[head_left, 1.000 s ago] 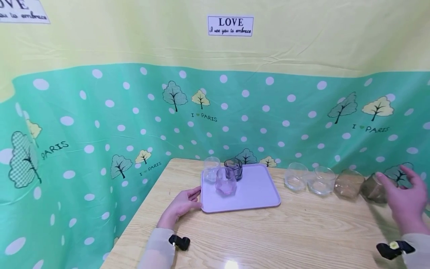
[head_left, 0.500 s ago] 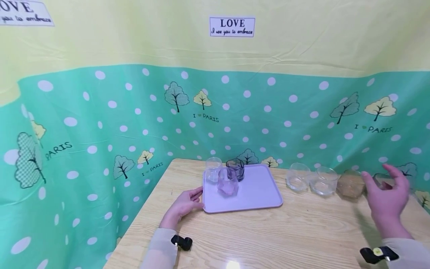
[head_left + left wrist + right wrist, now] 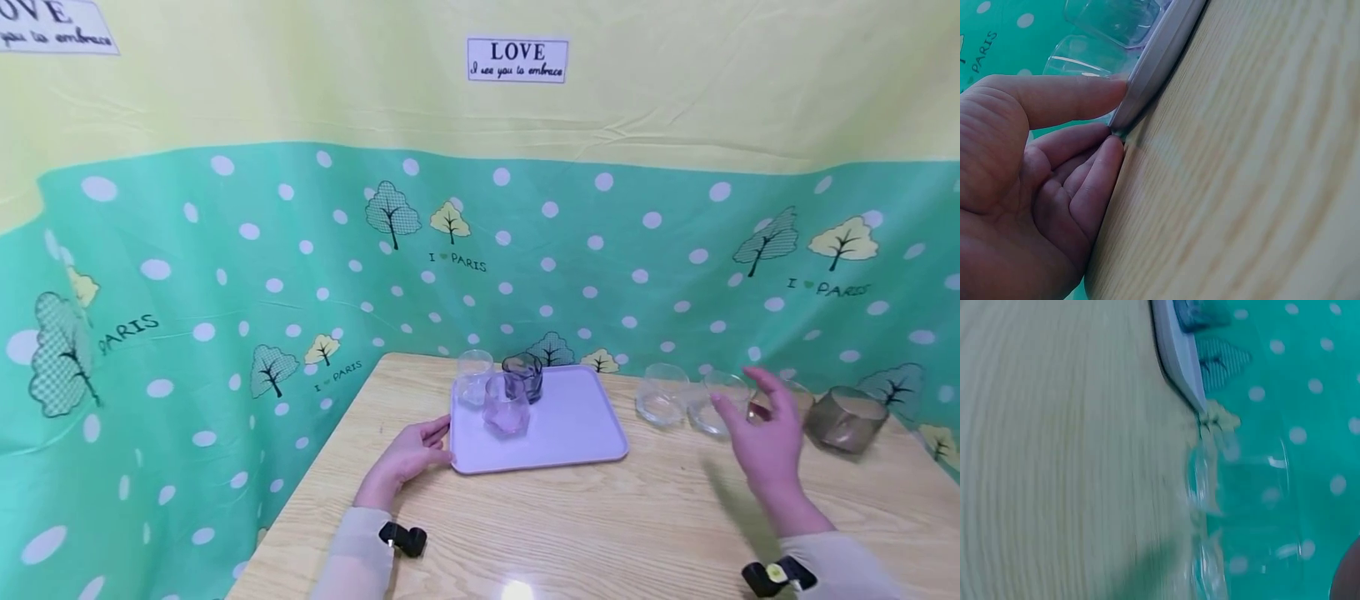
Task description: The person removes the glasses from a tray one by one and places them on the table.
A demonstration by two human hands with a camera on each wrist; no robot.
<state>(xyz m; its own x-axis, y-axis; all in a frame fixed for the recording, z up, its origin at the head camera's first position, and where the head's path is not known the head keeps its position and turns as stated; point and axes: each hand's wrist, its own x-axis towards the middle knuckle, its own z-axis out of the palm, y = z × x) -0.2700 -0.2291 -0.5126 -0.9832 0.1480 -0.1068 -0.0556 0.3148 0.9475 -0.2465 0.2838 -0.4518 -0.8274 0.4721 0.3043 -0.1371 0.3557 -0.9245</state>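
Observation:
My left hand [image 3: 408, 457] is at the left edge of a lilac tray [image 3: 570, 437]. In the left wrist view the thumb [image 3: 1079, 100] lies against the rim, with the fingers just below it. On the tray stand a clear glass [image 3: 472, 379], a faceted pinkish glass [image 3: 505, 412] and a dark grey glass [image 3: 531, 379]. My right hand [image 3: 768, 446], thumb and fingers spread and nothing held, is over the right side of the table. It partly covers an amber glass [image 3: 802, 400] and overlaps the second of two clear glasses [image 3: 662, 400].
A smoky brown glass [image 3: 847, 421] ends the row at the right. The wooden table [image 3: 600, 533] backs onto a green and yellow curtain [image 3: 525, 275] with dots and trees. The tray's left edge lies close to the table's left edge.
My right hand has moved left from the smoky brown glass, past the amber one, toward the clear glasses. The left hand, tray and glasses have stayed in place.

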